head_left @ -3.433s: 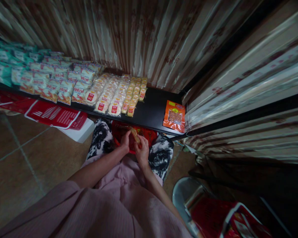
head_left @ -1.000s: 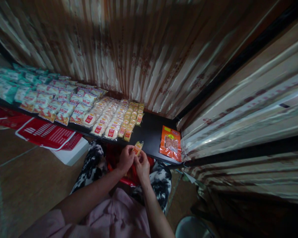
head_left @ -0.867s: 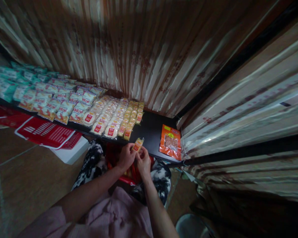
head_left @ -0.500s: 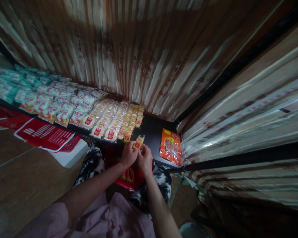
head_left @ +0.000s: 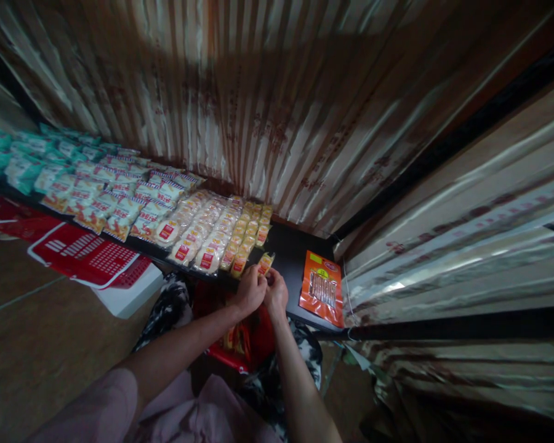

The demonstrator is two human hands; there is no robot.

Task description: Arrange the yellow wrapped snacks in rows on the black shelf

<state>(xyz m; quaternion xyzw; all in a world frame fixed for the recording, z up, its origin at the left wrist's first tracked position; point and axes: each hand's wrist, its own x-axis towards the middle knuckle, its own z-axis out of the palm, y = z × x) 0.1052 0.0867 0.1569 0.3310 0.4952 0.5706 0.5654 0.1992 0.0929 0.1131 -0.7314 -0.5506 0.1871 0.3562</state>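
Observation:
Over the front edge of a black shelf [head_left: 284, 261], both my hands meet at a small yellow snack packet [head_left: 264, 263] with an orange-red label. My left hand [head_left: 250, 291] is closed on its lower left part. My right hand [head_left: 276, 295] is closed too, its fingers pinching the packet's lower right end; the fingers partly hide that end. Just left of the hands, rows of similar yellow packets [head_left: 241, 240] lie on the shelf, beside rows of round white cracker packets [head_left: 207, 257].
Farther left are white-blue snack bags [head_left: 150, 216] and teal bags [head_left: 23, 172]. An orange pouch [head_left: 323, 286] lies on the shelf's right end. Below are a red basket [head_left: 120, 264], a white box [head_left: 132, 289] and a red container [head_left: 231, 358] between my knees. Corrugated sheeting [head_left: 240, 92] stands behind; a black post slants at right.
My hands and the small yellow packet have shifted slightly right, staying together. The whole view has moved a little, and the packet remains in my fingers.

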